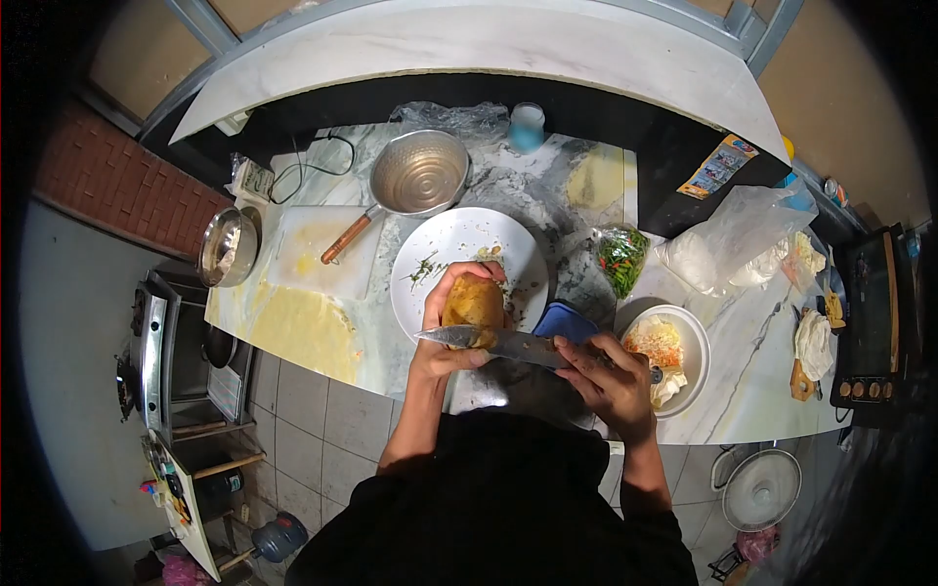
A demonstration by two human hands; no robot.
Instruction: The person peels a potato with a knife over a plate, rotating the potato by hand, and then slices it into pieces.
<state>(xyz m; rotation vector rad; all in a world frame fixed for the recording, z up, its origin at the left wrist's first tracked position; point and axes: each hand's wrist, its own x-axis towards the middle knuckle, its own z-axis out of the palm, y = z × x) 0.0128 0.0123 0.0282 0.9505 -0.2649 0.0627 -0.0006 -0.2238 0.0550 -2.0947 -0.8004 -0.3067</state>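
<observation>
My left hand (pixel 442 342) is wrapped round a brownish-yellow, roundish food piece (pixel 473 301), held over the near part of a white plate (pixel 415 259). In my right hand (pixel 614 383) is a large knife (pixel 523 348); its blade points left and lies against the near side of the food piece. Green bits and small scraps are scattered on the plate. A blue object (pixel 565 321) lies just right of the plate, partly behind the knife and my right hand. The knife's handle is mostly hidden by my fingers.
A metal pan (pixel 420 174) stands behind the plate, its wooden handle over a cutting board (pixel 315 256). Further left is a metal bowl (pixel 229 248). To the right are bagged chillies (pixel 622 260), a white bowl (pixel 696 363) of food, plastic bags (pixel 728 239) and an oven (pixel 873 322).
</observation>
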